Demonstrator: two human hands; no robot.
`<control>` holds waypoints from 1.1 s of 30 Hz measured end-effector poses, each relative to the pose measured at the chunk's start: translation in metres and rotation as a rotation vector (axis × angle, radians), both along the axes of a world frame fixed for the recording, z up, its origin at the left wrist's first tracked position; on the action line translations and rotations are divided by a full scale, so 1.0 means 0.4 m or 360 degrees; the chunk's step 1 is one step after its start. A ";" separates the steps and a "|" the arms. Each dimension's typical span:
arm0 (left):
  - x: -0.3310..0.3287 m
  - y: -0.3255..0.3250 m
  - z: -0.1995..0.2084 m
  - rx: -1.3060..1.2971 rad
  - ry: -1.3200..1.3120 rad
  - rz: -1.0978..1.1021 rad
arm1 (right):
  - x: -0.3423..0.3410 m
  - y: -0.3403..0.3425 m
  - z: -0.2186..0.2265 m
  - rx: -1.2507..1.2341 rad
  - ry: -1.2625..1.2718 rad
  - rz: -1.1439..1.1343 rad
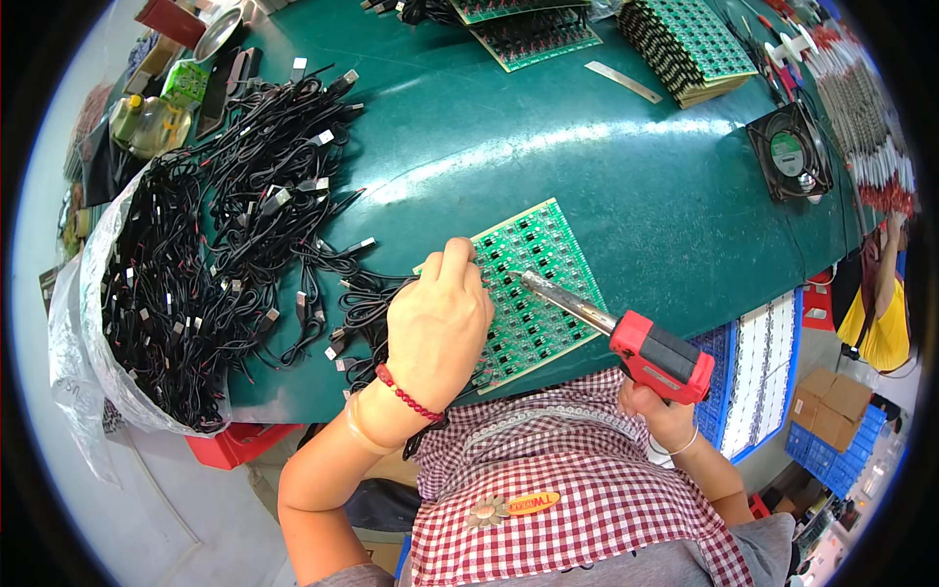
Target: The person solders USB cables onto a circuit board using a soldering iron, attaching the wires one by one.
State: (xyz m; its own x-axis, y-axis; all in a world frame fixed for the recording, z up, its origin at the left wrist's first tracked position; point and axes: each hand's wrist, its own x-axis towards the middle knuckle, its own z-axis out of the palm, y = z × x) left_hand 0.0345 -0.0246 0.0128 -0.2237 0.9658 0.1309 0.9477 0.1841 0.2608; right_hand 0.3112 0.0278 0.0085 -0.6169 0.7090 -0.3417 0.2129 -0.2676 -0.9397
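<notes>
A green circuit board panel (543,293) with rows of small black parts lies tilted on the table in front of me. My left hand (440,318) is over the panel's left edge, fingers bent and pressed together; whatever they pinch is hidden beneath them. Black USB cables (367,308) lie bunched right beside that hand and partly under it. My right hand (657,416) is closed round the handle of a red and black soldering gun (660,362). The gun's thin metal tip points left, over the middle of the panel near my left fingertips.
A large heap of black USB cables (264,196) spills from a clear plastic bag (93,284) on the left. Stacked circuit panels (690,44), a metal ruler (623,82) and a small fan (790,152) stand farther back. Blue trays (753,372) adjoin the table's right edge. Another person (880,303) is at the far right.
</notes>
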 end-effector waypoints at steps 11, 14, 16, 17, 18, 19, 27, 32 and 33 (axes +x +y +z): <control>-0.016 -0.003 0.007 -0.0042 -0.0017 -0.0049 | 0.038 -0.007 -0.022 0.0064 -0.0058 0.0118; -0.022 0.000 0.010 -0.0057 -0.0058 -0.0087 | 0.022 -0.010 -0.018 0.0085 -0.0068 0.0107; -0.024 0.003 0.010 -0.0040 -0.0067 -0.0124 | 0.015 -0.011 -0.017 0.0144 -0.0075 0.0063; -0.025 0.005 0.012 -0.0039 -0.0069 -0.0126 | 0.017 -0.011 -0.018 0.0134 -0.0086 0.0082; -0.028 0.007 0.016 -0.0064 -0.0086 -0.0157 | 0.019 -0.010 -0.017 0.0124 -0.0097 0.0101; -0.030 0.008 0.020 -0.0090 -0.0101 -0.0184 | 0.022 -0.007 -0.017 0.0123 -0.0096 0.0102; -0.034 0.016 0.029 -0.0097 -0.0133 -0.0247 | 0.026 -0.009 -0.022 -0.0006 -0.0127 0.0062; -0.027 0.010 0.016 -0.0150 -0.0100 -0.0181 | 0.029 -0.009 -0.022 0.0002 -0.0162 0.0093; -0.027 0.010 0.015 -0.0131 -0.0103 -0.0185 | 0.029 -0.011 -0.021 -0.0016 -0.0161 0.0065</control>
State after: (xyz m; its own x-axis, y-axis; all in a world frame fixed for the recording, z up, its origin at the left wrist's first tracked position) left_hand 0.0236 -0.0205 0.0189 -0.1151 0.9926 0.0390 0.9456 0.0975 0.3105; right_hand 0.3227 0.0234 0.0001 -0.6071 0.6802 -0.4108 0.3177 -0.2661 -0.9101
